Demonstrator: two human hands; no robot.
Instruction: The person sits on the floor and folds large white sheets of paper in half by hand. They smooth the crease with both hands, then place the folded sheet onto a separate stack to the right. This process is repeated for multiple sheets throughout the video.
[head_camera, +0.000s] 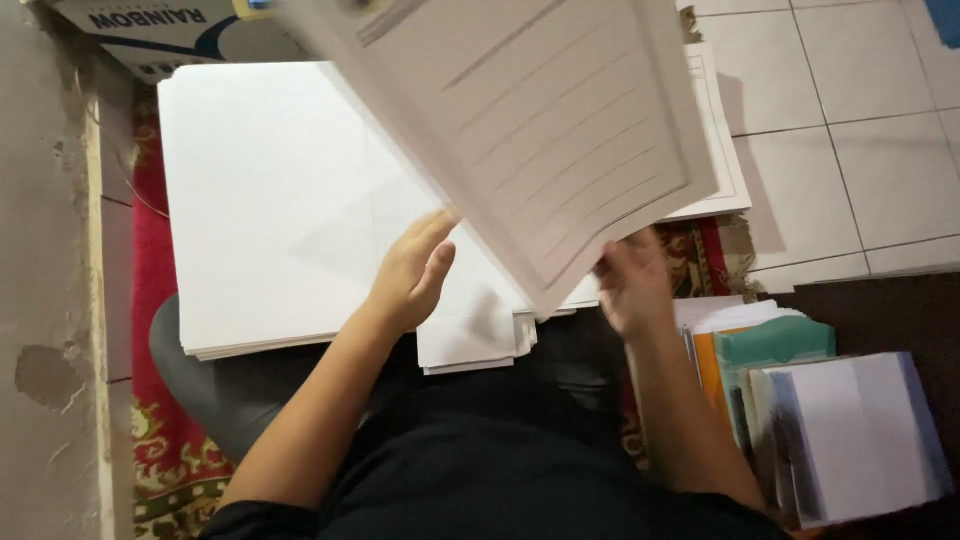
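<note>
My right hand (632, 282) grips the lower edge of a printed sheet of paper (540, 130) with ruled lines and a border, lifted and tilted above the piles. My left hand (415, 270) rests flat with fingers together on a stack of white paper (260, 200) lying in front of me. A smaller stack of white sheets (470, 335) lies just under the left hand on my lap. Another bordered sheet (718, 150) lies partly hidden beneath the lifted one.
A pile of folders and paper bundles (820, 420), orange, teal and white, sits at my right. A cardboard box (170, 30) stands at the top left. A red patterned rug (160, 440) lies beneath, a concrete wall at left, white floor tiles (850, 120) at right.
</note>
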